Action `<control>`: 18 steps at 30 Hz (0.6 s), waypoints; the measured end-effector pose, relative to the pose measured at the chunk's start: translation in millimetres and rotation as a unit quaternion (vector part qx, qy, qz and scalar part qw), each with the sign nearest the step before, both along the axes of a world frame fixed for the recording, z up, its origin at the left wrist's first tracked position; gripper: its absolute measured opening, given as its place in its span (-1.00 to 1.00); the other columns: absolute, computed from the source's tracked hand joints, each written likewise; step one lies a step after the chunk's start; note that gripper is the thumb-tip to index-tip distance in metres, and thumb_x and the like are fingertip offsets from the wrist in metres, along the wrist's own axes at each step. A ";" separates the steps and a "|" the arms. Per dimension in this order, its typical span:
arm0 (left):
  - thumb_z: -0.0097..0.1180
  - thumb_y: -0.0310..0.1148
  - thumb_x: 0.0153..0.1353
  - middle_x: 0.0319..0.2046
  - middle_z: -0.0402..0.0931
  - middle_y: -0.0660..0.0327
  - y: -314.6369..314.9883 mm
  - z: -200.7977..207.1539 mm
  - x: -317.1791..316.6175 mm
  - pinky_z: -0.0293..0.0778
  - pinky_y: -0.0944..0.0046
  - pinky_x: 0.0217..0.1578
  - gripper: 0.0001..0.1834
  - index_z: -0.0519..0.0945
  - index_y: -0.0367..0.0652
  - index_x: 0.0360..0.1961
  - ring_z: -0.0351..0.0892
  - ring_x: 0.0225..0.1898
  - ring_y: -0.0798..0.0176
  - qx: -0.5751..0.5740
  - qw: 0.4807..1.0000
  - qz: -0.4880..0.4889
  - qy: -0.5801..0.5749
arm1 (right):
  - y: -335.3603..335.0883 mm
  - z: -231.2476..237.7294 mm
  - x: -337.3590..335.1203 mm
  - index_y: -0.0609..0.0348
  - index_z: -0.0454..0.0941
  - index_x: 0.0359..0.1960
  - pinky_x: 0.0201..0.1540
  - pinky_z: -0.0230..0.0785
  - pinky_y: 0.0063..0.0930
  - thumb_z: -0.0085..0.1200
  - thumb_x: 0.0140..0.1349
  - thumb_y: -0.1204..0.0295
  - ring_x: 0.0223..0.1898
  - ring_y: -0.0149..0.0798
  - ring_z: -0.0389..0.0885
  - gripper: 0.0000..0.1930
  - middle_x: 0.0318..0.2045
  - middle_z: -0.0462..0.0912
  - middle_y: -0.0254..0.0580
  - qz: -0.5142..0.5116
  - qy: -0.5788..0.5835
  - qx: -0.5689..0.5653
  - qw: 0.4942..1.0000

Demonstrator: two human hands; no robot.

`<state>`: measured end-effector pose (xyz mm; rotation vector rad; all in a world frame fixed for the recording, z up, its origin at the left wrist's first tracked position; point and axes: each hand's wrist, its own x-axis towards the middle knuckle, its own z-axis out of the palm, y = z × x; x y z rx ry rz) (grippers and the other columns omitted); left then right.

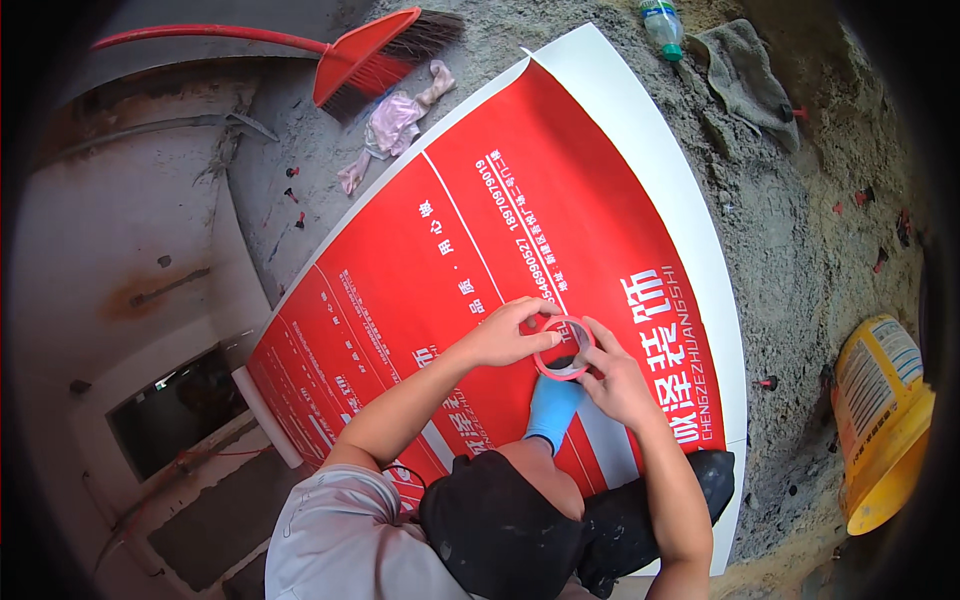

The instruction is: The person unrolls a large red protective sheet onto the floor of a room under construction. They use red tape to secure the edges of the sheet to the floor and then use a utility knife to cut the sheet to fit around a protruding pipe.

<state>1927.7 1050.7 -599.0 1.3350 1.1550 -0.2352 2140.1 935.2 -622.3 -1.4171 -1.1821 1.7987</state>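
Between my two hands is a pinkish-red ring, a roll of adhesive tape, tilted so its open middle shows. My left hand grips its left and upper side with bent fingers. On the opposite side, my right hand has thumb and fingers closed at the rim. Whether a tape end is lifted cannot be made out. Below the roll spreads a large red printed sheet with white lettering and a white border. Just under the roll, a light-blue cover is on what looks like my foot, near my dark-clothed knees.
A red dustpan with a broom lies at the upper left, beside a crumpled pink cloth. Rightward on the rough floor are a plastic bottle, a grey cloth, small red pegs and a tipped yellow bucket.
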 end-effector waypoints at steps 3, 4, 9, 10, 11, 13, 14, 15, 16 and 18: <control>-0.05 -0.15 0.43 -0.01 0.53 0.05 22.1 0.4 11.7 0.47 0.21 0.01 -0.52 0.47 -0.22 0.24 0.52 -0.02 0.16 -0.060 0.994 -0.040 -0.084 | 11.0 16.6 37.2 0.18 0.54 -0.33 0.32 0.26 -0.09 0.27 0.01 0.66 0.34 0.04 0.35 -0.79 0.35 0.32 0.01 -0.007 0.081 -0.027 0.996; -0.07 -0.19 0.43 0.00 0.54 0.03 28.5 -0.7 16.9 0.46 0.19 0.05 -0.54 0.48 -0.22 0.23 0.52 0.02 0.16 -0.081 0.990 -0.051 -0.099 | 13.7 18.9 49.4 0.18 0.54 -0.34 0.33 0.25 -0.10 0.29 -0.01 0.67 0.34 0.03 0.34 -0.78 0.35 0.33 0.01 0.002 0.089 -0.014 0.996; 0.00 -0.39 0.34 0.00 0.59 0.02 54.1 8.6 48.0 0.51 0.19 0.05 -0.61 0.53 -0.24 0.16 0.59 0.04 0.15 -0.081 0.972 -0.135 -0.172 | 19.9 14.7 90.3 0.16 0.56 -0.33 0.33 0.19 -0.23 0.34 0.01 0.61 0.26 -0.21 0.42 -0.78 0.37 0.31 -0.02 0.025 0.213 -0.097 0.972; 0.03 -0.41 0.32 -0.02 0.60 0.02 58.0 11.3 52.8 0.52 0.20 0.02 -0.62 0.54 -0.25 0.15 0.61 0.01 0.15 -0.057 0.967 -0.155 -0.196 | 20.6 13.2 94.1 0.16 0.56 -0.33 0.33 0.20 -0.23 0.35 0.01 0.60 0.24 -0.22 0.43 -0.78 0.37 0.31 -0.02 0.021 0.231 -0.101 0.968; 0.10 -0.45 0.26 -0.10 0.63 0.05 58.1 14.0 56.7 0.57 0.23 -0.09 -0.67 0.60 -0.26 0.04 0.65 -0.10 0.16 -0.012 0.966 -0.146 -0.215 | 21.2 12.1 96.5 0.17 0.56 -0.32 0.33 0.20 -0.23 0.35 0.02 0.58 0.22 -0.23 0.45 -0.78 0.37 0.31 -0.02 0.017 0.248 -0.105 0.963; 0.12 -0.42 0.26 -0.15 0.65 0.07 65.2 15.7 63.1 0.57 0.23 -0.15 -0.72 0.63 -0.25 -0.02 0.66 -0.14 0.18 0.043 0.961 -0.180 -0.207 | 18.9 7.4 98.3 0.19 0.58 -0.30 0.25 0.27 -0.28 0.38 0.03 0.53 0.14 -0.30 0.49 -0.77 0.35 0.34 -0.03 0.005 0.272 -0.111 0.956; 0.13 -0.41 0.26 -0.18 0.65 0.08 68.8 16.4 66.1 0.58 0.24 -0.18 -0.74 0.64 -0.24 -0.06 0.67 -0.16 0.19 0.069 0.957 -0.196 -0.202 | 17.4 5.4 98.0 0.20 0.59 -0.29 0.23 0.28 -0.29 0.39 0.03 0.53 0.12 -0.31 0.50 -0.77 0.34 0.35 -0.04 -0.006 0.286 -0.127 0.950; 0.14 -0.40 0.27 -0.26 0.67 0.10 73.3 17.6 68.8 0.58 0.24 -0.23 -0.80 0.66 -0.24 -0.13 0.67 -0.23 0.20 0.089 0.953 -0.174 -0.232 | 17.1 4.0 97.7 0.20 0.59 -0.29 0.20 0.29 -0.31 0.39 0.03 0.52 0.10 -0.32 0.50 -0.76 0.33 0.36 -0.04 -0.017 0.300 -0.143 0.943; 0.14 -0.40 0.28 -0.27 0.67 0.10 77.6 17.6 70.6 0.58 0.25 -0.23 -0.80 0.66 -0.24 -0.13 0.68 -0.24 0.20 0.088 0.953 -0.166 -0.237 | 16.7 4.4 97.2 0.21 0.60 -0.28 0.18 0.30 -0.33 0.40 0.03 0.51 0.08 -0.33 0.51 -0.76 0.33 0.37 -0.05 -0.028 0.312 -0.161 0.936; 0.14 -0.40 0.28 -0.29 0.67 0.10 89.7 16.8 74.4 0.58 0.25 -0.23 -0.80 0.66 -0.24 -0.13 0.68 -0.25 0.20 0.084 0.954 -0.151 -0.246 | 20.0 4.8 89.8 0.22 0.62 -0.25 0.15 0.29 -0.34 0.43 0.03 0.46 0.06 -0.34 0.51 -0.73 0.33 0.37 -0.04 -0.086 0.337 -0.151 0.925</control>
